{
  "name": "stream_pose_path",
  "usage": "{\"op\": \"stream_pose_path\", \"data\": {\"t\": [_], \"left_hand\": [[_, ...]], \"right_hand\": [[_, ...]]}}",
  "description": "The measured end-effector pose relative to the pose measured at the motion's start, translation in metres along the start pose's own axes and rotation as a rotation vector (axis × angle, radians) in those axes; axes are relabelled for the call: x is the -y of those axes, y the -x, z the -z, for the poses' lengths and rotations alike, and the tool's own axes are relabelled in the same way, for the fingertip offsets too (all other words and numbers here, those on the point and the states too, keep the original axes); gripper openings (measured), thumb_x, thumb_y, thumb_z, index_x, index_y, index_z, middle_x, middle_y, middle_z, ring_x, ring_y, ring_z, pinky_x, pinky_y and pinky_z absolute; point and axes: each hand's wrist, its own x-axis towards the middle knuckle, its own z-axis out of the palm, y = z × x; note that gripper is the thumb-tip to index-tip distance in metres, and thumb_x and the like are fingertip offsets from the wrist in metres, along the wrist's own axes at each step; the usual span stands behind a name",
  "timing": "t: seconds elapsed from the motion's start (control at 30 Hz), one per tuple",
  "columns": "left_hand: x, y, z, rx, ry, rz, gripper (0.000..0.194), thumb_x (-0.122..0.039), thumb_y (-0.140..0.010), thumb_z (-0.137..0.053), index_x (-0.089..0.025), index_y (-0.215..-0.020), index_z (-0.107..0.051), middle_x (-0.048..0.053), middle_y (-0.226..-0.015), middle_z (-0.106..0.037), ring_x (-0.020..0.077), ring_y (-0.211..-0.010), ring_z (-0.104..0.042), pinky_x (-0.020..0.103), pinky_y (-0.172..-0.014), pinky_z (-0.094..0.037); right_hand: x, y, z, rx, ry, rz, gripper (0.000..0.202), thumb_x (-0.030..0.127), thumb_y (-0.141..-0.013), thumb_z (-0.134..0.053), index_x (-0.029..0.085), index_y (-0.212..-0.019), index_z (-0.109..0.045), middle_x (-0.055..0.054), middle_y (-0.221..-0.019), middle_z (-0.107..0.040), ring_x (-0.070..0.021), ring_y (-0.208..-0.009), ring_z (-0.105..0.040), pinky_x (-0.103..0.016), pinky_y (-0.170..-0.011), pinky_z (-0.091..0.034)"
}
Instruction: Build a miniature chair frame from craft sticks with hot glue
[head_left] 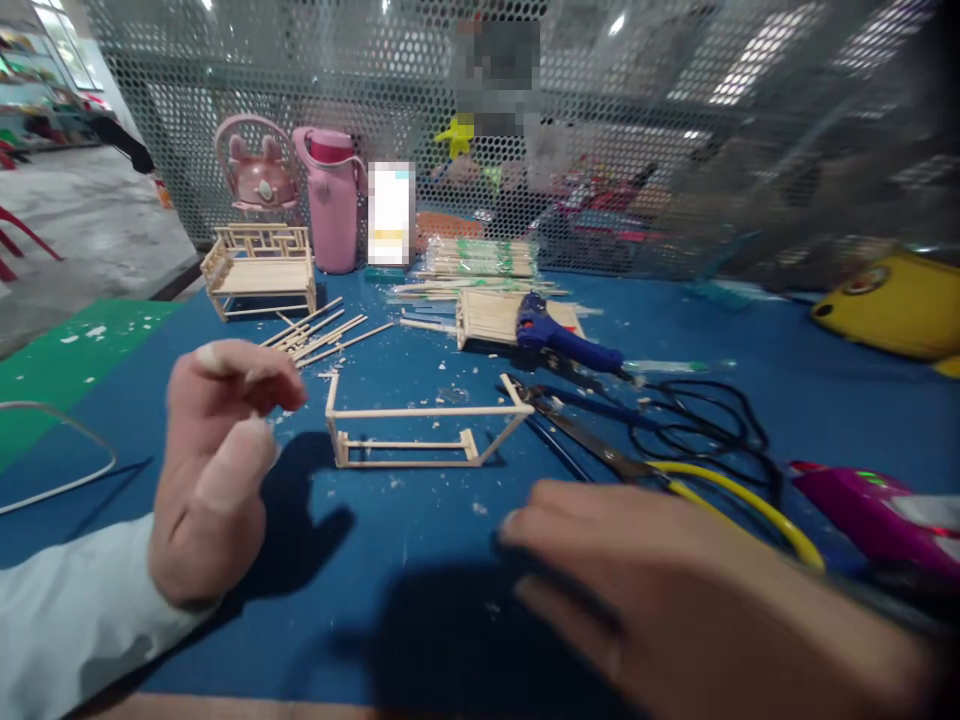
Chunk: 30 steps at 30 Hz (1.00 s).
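A small frame of thin wooden sticks [427,411] stands on the blue table between my two hands, touched by neither. To its left my left hand [217,460] is raised with fingers curled, thumb and fingertips apart, nothing between them. Nearer to me on the right, my right hand [630,570] hovers blurred over the table, fingers extended, with nothing visible in it. Scissors with yellow handles [622,462] lie just beyond the right hand. A blue glue gun [562,338] rests against a small wooden piece [487,318] behind the frame.
Loose sticks [322,335] lie before a miniature wooden bench [262,275]. Farther back are a pink bottle [334,215], a lit phone [390,215] and bundled sticks [480,258]. Black cable [697,430], a magenta object [862,505] and a yellow item [892,305] are right. Perforated metal screen [600,90] behind.
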Motion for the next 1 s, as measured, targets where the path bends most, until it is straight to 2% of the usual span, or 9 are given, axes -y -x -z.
{"op": "stream_pose_path", "data": {"t": [0.1, 0.23, 0.37, 0.57, 0.67, 0.73, 0.8, 0.87, 1.0], "left_hand": [[-0.015, -0.018, -0.012, 0.162, -0.017, 0.094, 0.038, -0.04, -0.08, -0.046, -0.028, -0.117, -0.041, 0.006, -0.12, -0.048, 0.0231, -0.104, -0.05, 0.04, -0.087, -0.043], [-0.013, -0.019, -0.013, 0.212, -0.129, 0.13, 0.047, -0.046, -0.085, -0.037, -0.026, -0.127, -0.038, 0.007, -0.134, -0.042, 0.025, -0.117, -0.045, 0.041, -0.094, -0.04], [-0.011, -0.023, -0.005, 0.332, -0.28, 0.075, 0.043, -0.046, -0.086, -0.036, -0.021, -0.117, -0.051, 0.008, -0.134, -0.044, 0.0264, -0.125, -0.038, 0.041, -0.101, -0.033], [-0.011, -0.027, -0.005, 0.416, -0.328, 0.03, 0.04, -0.032, -0.084, -0.047, -0.019, -0.121, -0.047, 0.01, -0.131, -0.047, 0.0245, -0.122, -0.04, 0.041, -0.105, -0.029], [-0.009, -0.025, -0.008, 0.374, -0.25, 0.084, 0.054, -0.03, -0.077, -0.057, -0.022, -0.127, -0.038, 0.011, -0.129, -0.047, 0.0238, -0.113, -0.048, 0.04, -0.096, -0.04], [-0.009, -0.024, -0.009, 0.324, -0.187, 0.151, 0.066, -0.03, -0.073, -0.062, -0.024, -0.13, -0.03, 0.012, -0.123, -0.05, 0.0205, -0.099, -0.056, 0.037, -0.084, -0.048], [-0.01, -0.024, -0.009, 0.304, -0.163, 0.228, 0.071, -0.03, -0.069, -0.065, -0.024, -0.129, -0.028, 0.01, -0.111, -0.055, 0.0163, -0.084, -0.059, 0.032, -0.074, -0.051], [-0.012, -0.026, -0.008, 0.32, -0.169, 0.295, 0.068, -0.029, -0.067, -0.067, -0.022, -0.126, -0.033, 0.007, -0.098, -0.058, 0.0135, -0.075, -0.059, 0.029, -0.069, -0.051], [-0.015, -0.029, -0.006, 0.402, -0.178, 0.398, 0.045, -0.029, -0.068, -0.067, -0.018, -0.107, -0.048, 0.001, -0.079, -0.06, 0.0114, -0.066, -0.058, 0.024, -0.062, -0.048]], "right_hand": [[0.037, -0.005, -0.022, 0.015, 0.013, 0.134, 0.014, 0.03, -0.07, -0.059, 0.028, -0.084, -0.062, -0.003, -0.087, -0.067, -0.0196, -0.067, -0.06, -0.034, -0.058, -0.046], [0.046, -0.026, -0.041, -0.051, 0.033, 0.183, 0.044, 0.04, -0.071, -0.061, 0.02, -0.11, -0.058, -0.013, -0.122, -0.056, -0.0289, -0.096, -0.056, -0.043, -0.076, -0.045], [0.038, -0.037, -0.05, -0.02, 0.015, 0.203, 0.05, 0.043, -0.073, -0.059, 0.015, -0.115, -0.056, -0.017, -0.128, -0.05, -0.0305, -0.099, -0.054, -0.044, -0.076, -0.045], [0.04, -0.038, -0.052, 0.011, 0.009, 0.209, 0.05, 0.04, -0.076, -0.054, 0.016, -0.12, -0.053, -0.016, -0.128, -0.05, -0.0291, -0.097, -0.055, -0.044, -0.075, -0.046], [0.038, -0.033, -0.036, -0.068, -0.041, 0.232, 0.04, 0.041, -0.078, -0.05, 0.021, -0.113, -0.057, -0.012, -0.118, -0.059, -0.0254, -0.09, -0.058, -0.04, -0.071, -0.046], [0.03, -0.028, -0.018, -0.209, -0.091, 0.193, 0.027, 0.04, -0.081, -0.044, 0.027, -0.095, -0.063, -0.007, -0.093, -0.067, -0.0215, -0.076, -0.059, -0.035, -0.062, -0.046], [0.014, -0.024, -0.003, -0.393, -0.118, 0.044, 0.026, 0.033, -0.084, -0.038, 0.029, -0.071, -0.06, -0.002, -0.063, -0.061, -0.0176, -0.057, -0.054, -0.032, -0.053, -0.042], [-0.006, -0.024, 0.006, -0.466, -0.125, -0.072, 0.034, 0.034, -0.084, -0.036, 0.027, -0.054, -0.049, 0.0, -0.048, -0.049, -0.016, -0.046, -0.046, -0.03, -0.047, -0.036], [-0.04, -0.035, -0.004, 0.027, -0.289, -0.144, 0.021, 0.045, -0.069, -0.06, 0.023, -0.071, -0.058, 0.001, -0.059, -0.056, -0.014, -0.05, -0.048, -0.028, -0.05, -0.037]]}}
